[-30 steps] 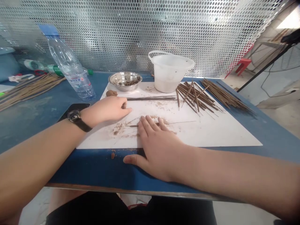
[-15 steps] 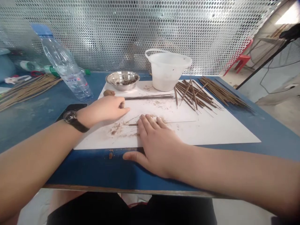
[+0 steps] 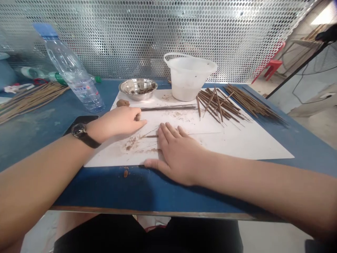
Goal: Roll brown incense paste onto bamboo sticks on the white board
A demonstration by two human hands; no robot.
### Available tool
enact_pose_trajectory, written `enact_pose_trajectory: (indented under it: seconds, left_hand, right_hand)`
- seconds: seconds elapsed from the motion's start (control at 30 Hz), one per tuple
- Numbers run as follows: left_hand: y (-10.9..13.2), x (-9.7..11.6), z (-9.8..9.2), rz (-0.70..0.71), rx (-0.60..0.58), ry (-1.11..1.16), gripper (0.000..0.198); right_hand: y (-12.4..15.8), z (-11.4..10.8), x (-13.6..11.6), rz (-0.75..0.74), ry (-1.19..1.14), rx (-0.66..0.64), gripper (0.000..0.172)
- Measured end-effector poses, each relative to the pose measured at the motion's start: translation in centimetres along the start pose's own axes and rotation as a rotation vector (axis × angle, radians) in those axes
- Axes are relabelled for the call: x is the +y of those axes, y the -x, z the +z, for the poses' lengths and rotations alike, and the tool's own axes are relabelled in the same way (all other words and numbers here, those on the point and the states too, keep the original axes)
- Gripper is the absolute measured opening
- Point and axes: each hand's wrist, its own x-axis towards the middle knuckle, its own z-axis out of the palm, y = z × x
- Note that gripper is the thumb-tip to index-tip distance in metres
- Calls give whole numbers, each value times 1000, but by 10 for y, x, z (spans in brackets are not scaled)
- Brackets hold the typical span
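Observation:
My right hand (image 3: 179, 153) lies flat, fingers apart, over a thin stick (image 3: 151, 136) on a white board (image 3: 237, 146). The stick's brown-coated part runs under my fingers, and its bare tip shows beyond them. My left hand (image 3: 117, 121) is curled at the board's left side, with a bit of brown paste (image 3: 137, 117) at its fingertips. Just above those fingers lies a bundle of thin sticks (image 3: 168, 108). A lump of brown paste (image 3: 122, 103) sits near the board's far edge. Brown crumbs are scattered near my right hand.
On the blue table (image 3: 39, 140) stand a steel bowl (image 3: 138, 84) holding brown paste, a white plastic bucket (image 3: 188, 79) and a water bottle (image 3: 75, 79). Piles of brown sticks (image 3: 218, 105) lie at the far right, with more sticks (image 3: 31, 100) at the left. A perforated metal screen (image 3: 158, 35) stands behind.
My right hand has slid away from me across the board, and the thin stick has rolled forward with it. My left hand has barely moved.

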Motion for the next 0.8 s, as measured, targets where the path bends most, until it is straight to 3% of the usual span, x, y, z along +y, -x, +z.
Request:
enact_pose_trajectory:
  seconds: [0.13, 0.3, 0.4, 0.5, 0.63, 0.7, 0.8]
  left_hand:
    - [1, 0, -1, -1, -3, 20, 41]
    - [2, 0, -3, 19, -13, -15, 43]
    - [3, 0, -1, 18, -24, -25, 43]
    - [4, 0, -1, 20, -21, -12, 43]
    - [4, -3, -6, 55, -18, 33, 41]
    - [3, -5, -9, 139, -39, 86, 36]
    - [2, -8, -11, 314, -76, 150, 28]
  right_hand:
    - [-18, -5, 16, -8, 43, 42, 119]
    - [5, -7, 1, 1, 71, -96, 128]
    - [4, -4, 4, -14, 37, -49, 125]
    - [-15, -2, 26, -25, -6, 63, 113]
    - [-30, -3, 47, -5, 11, 106, 95]
    - [-28, -5, 46, -4, 55, 131, 86]
    - [-24, -9, 38, 20, 93, 166, 55]
